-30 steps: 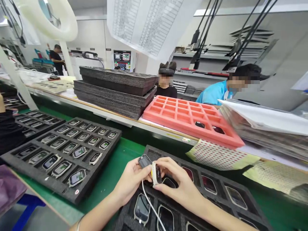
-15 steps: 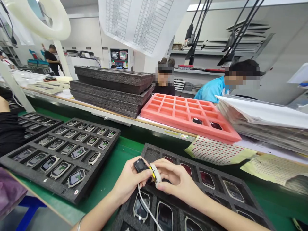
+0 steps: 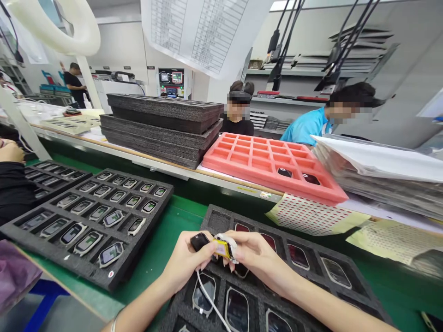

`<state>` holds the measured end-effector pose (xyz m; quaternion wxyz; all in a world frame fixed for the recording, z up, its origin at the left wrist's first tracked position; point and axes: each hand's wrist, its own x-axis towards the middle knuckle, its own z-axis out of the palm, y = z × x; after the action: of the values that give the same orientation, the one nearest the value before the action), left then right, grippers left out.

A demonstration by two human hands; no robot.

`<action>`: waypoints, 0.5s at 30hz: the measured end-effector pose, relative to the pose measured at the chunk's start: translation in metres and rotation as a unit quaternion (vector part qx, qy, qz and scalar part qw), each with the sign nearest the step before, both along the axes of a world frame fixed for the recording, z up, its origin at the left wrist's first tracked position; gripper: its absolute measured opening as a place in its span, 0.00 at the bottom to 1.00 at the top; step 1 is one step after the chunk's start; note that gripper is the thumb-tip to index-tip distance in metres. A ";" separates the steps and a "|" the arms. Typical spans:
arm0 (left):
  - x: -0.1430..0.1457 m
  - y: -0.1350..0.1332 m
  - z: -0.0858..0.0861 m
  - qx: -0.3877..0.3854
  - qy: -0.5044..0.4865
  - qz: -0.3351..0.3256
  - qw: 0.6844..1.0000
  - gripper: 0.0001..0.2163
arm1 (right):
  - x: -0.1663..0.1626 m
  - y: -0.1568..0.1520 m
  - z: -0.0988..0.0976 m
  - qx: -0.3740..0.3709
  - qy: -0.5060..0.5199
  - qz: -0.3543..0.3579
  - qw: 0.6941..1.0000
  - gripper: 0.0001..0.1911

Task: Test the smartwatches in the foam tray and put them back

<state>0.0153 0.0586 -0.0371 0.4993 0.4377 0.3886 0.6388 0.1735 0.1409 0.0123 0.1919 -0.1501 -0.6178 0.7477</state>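
My left hand (image 3: 187, 258) grips a small black device (image 3: 200, 240), its fingers closed round it, and a white cable (image 3: 212, 291) hangs down below. My right hand (image 3: 258, 257) pinches an opened smartwatch case (image 3: 229, 240), pale in colour, whose yellow battery (image 3: 221, 249) faces up. The left fingertips meet the battery's near edge, so the two hands touch the same watch. Both hands are above a black foam tray (image 3: 216, 216) that holds several watch cases and screens (image 3: 237, 310). The fingers hide part of the watch.
Another black foam tray (image 3: 104, 282) to the left holds several watches with lit screens. On the shelf behind are stacked black foam trays (image 3: 155, 133), a pink foam tray (image 3: 242, 161) and a pile of papers (image 3: 380, 175). A co-worker's sleeve (image 3: 12, 184) is at the far left.
The watch case has turned in my right hand, from edge-on to showing its battery face. The black device has tilted, so its small display no longer shows.
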 end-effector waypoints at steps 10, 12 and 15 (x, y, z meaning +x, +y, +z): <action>-0.003 -0.005 0.013 0.023 0.132 0.038 0.990 0.08 | 0.009 0.003 0.003 0.093 -0.003 0.042 0.995 0.20; -0.002 -0.006 0.013 0.004 0.128 0.036 0.991 0.08 | 0.011 0.001 0.005 0.120 -0.011 0.069 0.990 0.22; -0.002 -0.006 0.013 -0.007 0.118 0.024 0.993 0.09 | 0.012 -0.002 0.009 0.145 -0.016 0.085 0.986 0.24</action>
<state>0.0135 0.0523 -0.0243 0.4374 0.4970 0.4593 0.5923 0.1851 0.1385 0.0215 0.1375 -0.0793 -0.7333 0.6611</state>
